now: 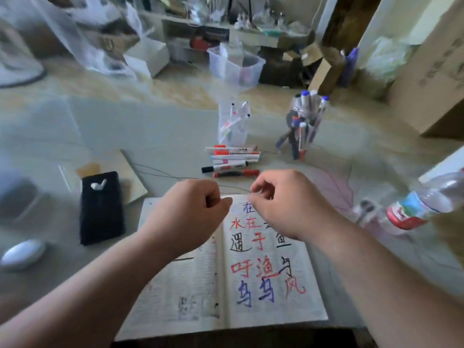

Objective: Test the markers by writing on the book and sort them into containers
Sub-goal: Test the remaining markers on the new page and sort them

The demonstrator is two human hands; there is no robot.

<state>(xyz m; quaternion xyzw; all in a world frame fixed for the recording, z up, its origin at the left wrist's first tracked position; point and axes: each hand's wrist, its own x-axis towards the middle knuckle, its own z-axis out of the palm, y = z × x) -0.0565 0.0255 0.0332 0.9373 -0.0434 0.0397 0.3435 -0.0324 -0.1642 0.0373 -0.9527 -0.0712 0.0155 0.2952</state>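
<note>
An open book (271, 272) lies in front of me, its right page covered with red, black and blue characters. Above the book's top edge my left hand (193, 209) and my right hand (283, 202) are both curled, each on one end of a thin white marker (237, 196) held level between them; most of it is hidden. Beyond them several markers (232, 160) lie stacked on the table. Behind the stack stands a clear cup (232, 126) with a few markers, and to its right a clear jar (305, 121) with several blue-capped markers.
A black pouch (101, 209) with a white earbud lies left of the book, over a tan notebook (130, 172). A white oval case (22, 253) sits at far left. A plastic bottle (424, 204) lies at right. Cardboard boxes (439, 71) stand at back right.
</note>
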